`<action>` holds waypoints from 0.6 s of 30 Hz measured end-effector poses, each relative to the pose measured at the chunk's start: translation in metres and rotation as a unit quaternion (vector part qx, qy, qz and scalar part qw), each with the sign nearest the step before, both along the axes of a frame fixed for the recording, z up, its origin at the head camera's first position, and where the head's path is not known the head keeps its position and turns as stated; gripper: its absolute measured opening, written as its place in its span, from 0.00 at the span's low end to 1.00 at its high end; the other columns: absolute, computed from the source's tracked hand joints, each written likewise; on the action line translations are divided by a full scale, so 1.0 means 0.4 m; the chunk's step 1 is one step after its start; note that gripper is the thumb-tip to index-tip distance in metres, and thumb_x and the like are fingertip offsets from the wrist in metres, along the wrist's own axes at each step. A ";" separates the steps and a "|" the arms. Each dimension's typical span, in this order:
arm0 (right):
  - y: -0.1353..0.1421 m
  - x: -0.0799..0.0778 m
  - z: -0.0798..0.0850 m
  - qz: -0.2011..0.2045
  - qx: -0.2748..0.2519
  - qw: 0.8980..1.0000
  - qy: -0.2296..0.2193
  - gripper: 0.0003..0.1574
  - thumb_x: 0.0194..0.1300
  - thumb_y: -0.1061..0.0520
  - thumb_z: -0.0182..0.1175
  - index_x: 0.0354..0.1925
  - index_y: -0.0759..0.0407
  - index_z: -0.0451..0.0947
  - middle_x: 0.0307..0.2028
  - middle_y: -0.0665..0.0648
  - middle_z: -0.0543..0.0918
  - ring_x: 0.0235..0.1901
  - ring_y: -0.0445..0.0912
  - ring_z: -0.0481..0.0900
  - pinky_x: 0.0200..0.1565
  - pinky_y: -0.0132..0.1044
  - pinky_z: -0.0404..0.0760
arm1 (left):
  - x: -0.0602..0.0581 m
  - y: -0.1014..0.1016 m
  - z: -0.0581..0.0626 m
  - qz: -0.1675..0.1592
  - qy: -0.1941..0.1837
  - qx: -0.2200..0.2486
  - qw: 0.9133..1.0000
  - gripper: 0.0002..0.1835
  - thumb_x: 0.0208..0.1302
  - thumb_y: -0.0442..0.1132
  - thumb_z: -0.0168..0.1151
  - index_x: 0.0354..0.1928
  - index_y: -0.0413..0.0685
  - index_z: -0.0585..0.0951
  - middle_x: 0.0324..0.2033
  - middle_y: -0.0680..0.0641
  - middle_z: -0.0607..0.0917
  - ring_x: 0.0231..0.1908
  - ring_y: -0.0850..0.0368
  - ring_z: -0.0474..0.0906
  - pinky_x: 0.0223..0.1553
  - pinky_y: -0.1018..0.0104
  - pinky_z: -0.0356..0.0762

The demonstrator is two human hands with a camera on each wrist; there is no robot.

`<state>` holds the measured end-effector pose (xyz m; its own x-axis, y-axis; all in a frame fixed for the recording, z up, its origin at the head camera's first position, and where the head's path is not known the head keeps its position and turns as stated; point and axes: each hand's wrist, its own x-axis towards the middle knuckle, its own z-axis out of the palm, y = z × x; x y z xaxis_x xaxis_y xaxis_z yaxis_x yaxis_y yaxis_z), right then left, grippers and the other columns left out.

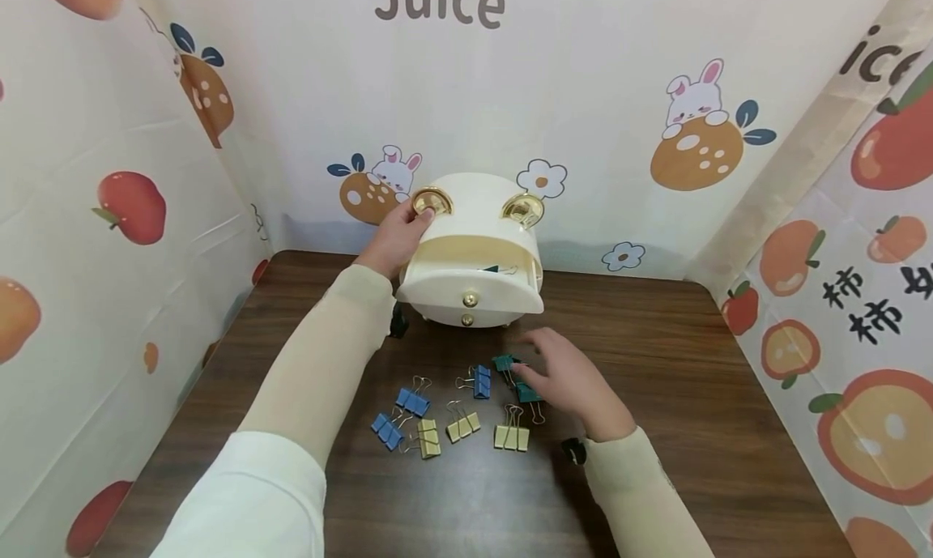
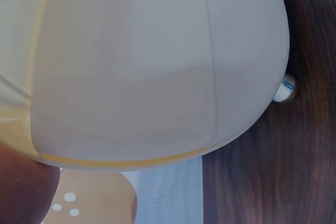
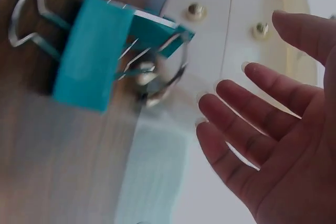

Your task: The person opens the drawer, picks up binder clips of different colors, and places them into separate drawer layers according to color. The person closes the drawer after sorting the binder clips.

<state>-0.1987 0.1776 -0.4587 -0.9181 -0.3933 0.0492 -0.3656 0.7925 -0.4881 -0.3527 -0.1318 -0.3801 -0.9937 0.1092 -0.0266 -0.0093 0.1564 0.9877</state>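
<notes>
A small white drawer box (image 1: 477, 206) with gold ears stands at the back of the table. Its upper drawer (image 1: 466, 287) is pulled out, and a green binder clip (image 1: 492, 269) lies inside. My left hand (image 1: 399, 236) holds the box's left gold ear (image 1: 433, 201), thumb on its front; the other fingers are mostly hidden. Over the table in front of the box, my right hand (image 1: 564, 372) has its fingers spread and holds nothing. Close by it are green binder clips (image 1: 528, 393); one large green clip (image 3: 94, 53) shows in the right wrist view, apart from the fingertips.
Left of the green clips lie blue binder clips (image 1: 413, 402) and yellow binder clips (image 1: 512, 437), spread on the dark wooden table (image 1: 656, 364). Printed fruit curtains (image 1: 598, 96) hang behind the box and along both sides.
</notes>
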 end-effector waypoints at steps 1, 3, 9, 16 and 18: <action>0.010 0.002 -0.006 -0.013 -0.006 1.000 -0.010 0.35 0.71 0.42 0.67 0.66 0.59 0.74 0.60 0.57 0.78 0.58 0.54 0.78 0.57 0.56 0.78 | -0.001 0.001 -0.001 0.000 -0.001 0.001 1.000 0.26 0.81 0.50 0.51 0.76 0.55 0.68 0.68 0.50 0.74 0.63 0.54 0.70 0.66 0.56 0.66; 0.025 0.007 -0.019 -0.032 -0.015 0.999 -0.027 0.39 0.69 0.40 0.68 0.68 0.60 0.72 0.62 0.59 0.78 0.59 0.56 0.77 0.57 0.58 0.78 | -0.002 0.002 -0.001 0.000 -0.003 0.000 1.000 0.26 0.81 0.50 0.51 0.76 0.55 0.68 0.68 0.50 0.74 0.63 0.55 0.70 0.66 0.56 0.65; 0.041 0.018 -0.068 -0.049 -0.016 0.998 -0.047 0.41 0.67 0.38 0.69 0.66 0.60 0.73 0.60 0.59 0.78 0.56 0.56 0.78 0.55 0.57 0.79 | 0.002 -0.001 0.005 0.000 -0.012 -0.008 1.000 0.27 0.81 0.51 0.50 0.77 0.56 0.67 0.70 0.51 0.72 0.64 0.56 0.69 0.68 0.56 0.64; 0.028 0.020 -0.090 -0.064 0.004 0.996 -0.061 0.35 0.65 0.42 0.72 0.61 0.59 0.78 0.56 0.59 0.80 0.54 0.54 0.79 0.54 0.56 0.79 | 0.007 -0.001 0.006 0.000 -0.013 -0.008 1.000 0.27 0.81 0.52 0.50 0.77 0.58 0.66 0.69 0.51 0.72 0.64 0.55 0.69 0.67 0.56 0.64; 0.021 0.020 -0.090 -0.078 0.019 0.994 -0.068 0.36 0.64 0.40 0.72 0.61 0.59 0.78 0.56 0.59 0.80 0.53 0.54 0.80 0.54 0.56 0.79 | 0.007 0.000 0.006 -0.002 -0.011 -0.009 1.000 0.27 0.81 0.52 0.50 0.77 0.58 0.66 0.69 0.51 0.73 0.64 0.55 0.69 0.67 0.55 0.64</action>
<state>-0.1908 0.1859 -0.4948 -0.9651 -0.2454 -0.0913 -0.1702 0.8530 -0.4934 -0.3498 -0.1318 -0.3777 -0.9924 0.1123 -0.0496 -0.0294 0.1747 0.9842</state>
